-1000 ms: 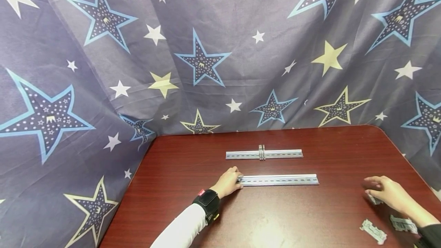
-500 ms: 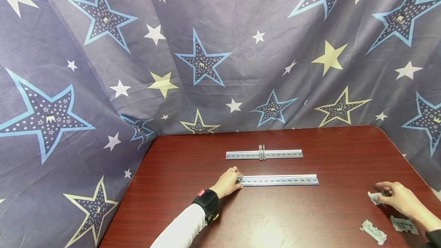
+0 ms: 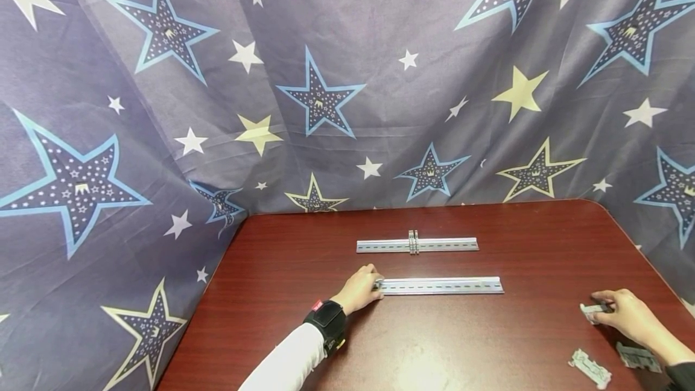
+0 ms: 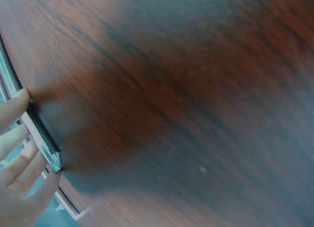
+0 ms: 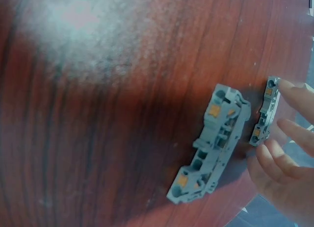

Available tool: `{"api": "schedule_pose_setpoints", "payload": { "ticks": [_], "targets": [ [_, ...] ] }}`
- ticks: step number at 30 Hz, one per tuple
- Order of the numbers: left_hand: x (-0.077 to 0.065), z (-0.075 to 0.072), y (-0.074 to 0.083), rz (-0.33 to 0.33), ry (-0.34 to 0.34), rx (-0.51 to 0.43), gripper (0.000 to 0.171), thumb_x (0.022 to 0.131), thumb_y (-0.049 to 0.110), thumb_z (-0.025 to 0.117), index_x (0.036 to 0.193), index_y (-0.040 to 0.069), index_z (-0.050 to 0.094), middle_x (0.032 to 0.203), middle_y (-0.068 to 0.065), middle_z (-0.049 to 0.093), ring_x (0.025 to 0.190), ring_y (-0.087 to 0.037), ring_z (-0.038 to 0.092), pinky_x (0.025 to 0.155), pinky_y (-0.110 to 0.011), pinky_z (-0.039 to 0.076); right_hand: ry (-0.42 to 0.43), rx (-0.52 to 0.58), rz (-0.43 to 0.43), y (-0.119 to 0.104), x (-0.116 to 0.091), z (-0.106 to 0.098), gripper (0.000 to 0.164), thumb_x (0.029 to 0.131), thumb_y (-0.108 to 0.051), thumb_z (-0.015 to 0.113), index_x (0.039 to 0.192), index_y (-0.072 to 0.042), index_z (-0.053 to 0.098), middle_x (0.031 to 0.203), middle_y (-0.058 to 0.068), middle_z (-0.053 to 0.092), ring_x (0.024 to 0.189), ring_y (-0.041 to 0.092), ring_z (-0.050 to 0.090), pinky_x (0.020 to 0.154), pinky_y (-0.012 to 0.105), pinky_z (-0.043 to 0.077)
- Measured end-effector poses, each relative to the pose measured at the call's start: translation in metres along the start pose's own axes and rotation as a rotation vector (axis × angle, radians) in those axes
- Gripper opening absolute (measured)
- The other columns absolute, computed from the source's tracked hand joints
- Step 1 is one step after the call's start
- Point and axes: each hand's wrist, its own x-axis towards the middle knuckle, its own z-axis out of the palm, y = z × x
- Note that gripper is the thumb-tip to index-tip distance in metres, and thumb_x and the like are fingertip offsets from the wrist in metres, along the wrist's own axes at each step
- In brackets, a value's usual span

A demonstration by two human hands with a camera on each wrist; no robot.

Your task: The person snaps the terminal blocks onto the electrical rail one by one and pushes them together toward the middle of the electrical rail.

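My left hand (image 3: 358,289) grips the left end of the nearer slotted metal DIN rail (image 3: 442,286), which lies lengthwise across the table. In the left wrist view, the fingers and thumb straddle the rail's end (image 4: 41,133). At the right side, my right hand (image 3: 632,318) pinches a small grey terminal block (image 3: 589,313) between thumb and fingers. The right wrist view shows this terminal block (image 5: 265,111) standing on its narrow side, orange spots on it, fingertips at both ends. Below the hand lie two more terminal blocks, one paler (image 3: 590,368) and one in shadow (image 3: 638,356).
Farther back lies a second DIN rail (image 3: 380,246) with a few thin terminal blocks (image 3: 414,242) clipped upright near its middle. The reddish-brown table (image 3: 293,246) meets a star-patterned cloth (image 3: 336,11) at its back and sides.
My right hand has drawn slightly to the right, and its fingers have come together on the terminal block, which was partly covered by them before. The left hand stays on the rail's end.
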Motion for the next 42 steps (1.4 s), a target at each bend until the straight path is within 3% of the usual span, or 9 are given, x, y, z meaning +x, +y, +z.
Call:
{"api": "schedule_pose_setpoints", "payload": {
  "ticks": [14,20,24,31,36,42],
  "targets": [
    [-0.001,0.002,0.0,0.005,0.004,0.011,0.026,0.067,0.023,0.073,0.089,0.01,0.067,0.08,0.001,0.05,0.078,-0.014,0.05,0.068,-0.025,0.042,-0.105,0.002,0.019,-0.002,0.001,-0.004,0.038,0.068,-0.016,0.071,0.087,0.015,0.06,0.083,0.026,0.061,0.067,0.015,0.056,0.058,0.032,0.044],
    [-0.001,0.002,0.0,0.007,0.008,0.015,0.026,0.067,0.023,0.073,0.089,0.01,0.067,0.081,0.001,0.051,0.078,-0.014,0.05,0.068,-0.025,0.042,-0.117,0.003,-0.014,-0.001,0.001,-0.003,0.044,0.061,-0.016,0.076,0.087,0.015,0.06,0.082,0.025,0.061,0.066,0.009,0.051,0.057,0.03,0.044],
    [-0.001,0.003,0.0,0.014,0.012,0.013,0.026,0.067,0.023,0.073,0.089,0.009,0.067,0.08,0.001,0.05,0.078,-0.014,0.049,0.067,-0.025,0.042,-0.083,-0.027,-0.042,0.0,0.0,-0.001,0.042,0.056,-0.014,0.077,0.085,0.013,0.062,0.08,0.023,0.061,0.069,0.018,0.054,0.06,0.035,0.044],
    [0.0,0.003,-0.002,0.01,0.01,0.004,0.027,0.067,0.023,0.073,0.09,0.009,0.067,0.08,0.001,0.049,0.077,-0.014,0.048,0.066,-0.025,0.041,0.078,-0.081,-0.108,0.0,-0.004,0.008,0.031,0.054,-0.012,0.078,0.075,0.005,0.063,0.074,0.014,0.058,0.072,0.034,0.052,0.06,0.04,0.041],
    [0.0,0.003,-0.001,0.013,0.008,-0.007,0.027,0.068,0.022,0.073,0.09,0.009,0.067,0.08,0.001,0.049,0.077,-0.014,0.048,0.066,-0.025,0.041,0.087,-0.141,-0.12,-0.002,-0.004,0.011,0.027,0.058,-0.013,0.076,0.074,0.003,0.061,0.072,0.011,0.054,0.067,0.029,0.052,0.058,0.041,0.042],
    [0.0,0.003,-0.001,-0.002,0.001,-0.015,0.027,0.069,0.023,0.073,0.092,0.009,0.066,0.081,0.001,0.048,0.078,-0.014,0.048,0.066,-0.025,0.041,0.025,-0.252,-0.126,-0.007,-0.001,0.011,0.024,0.064,-0.013,0.073,0.073,0.004,0.06,0.068,0.007,0.049,0.059,0.022,0.051,0.055,0.038,0.043]
  ]
}}
